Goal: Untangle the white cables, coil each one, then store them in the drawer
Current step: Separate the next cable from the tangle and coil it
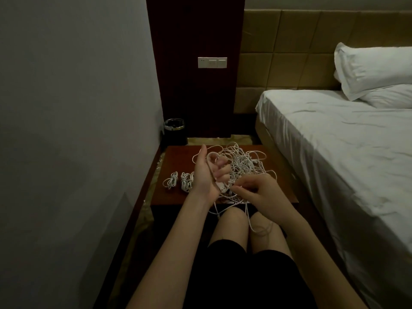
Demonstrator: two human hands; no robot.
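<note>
With your left hand (208,175) closed around the tangle (242,162), let your pinching right hand (256,189) feed one strand out slowly (never yank).

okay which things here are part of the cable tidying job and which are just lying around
Part of the job: tangled white cables, two coiled cables, wooden nightstand, left hand, right hand.

Just lying about: black bin, pillows, bed, wall switch panel.
</note>
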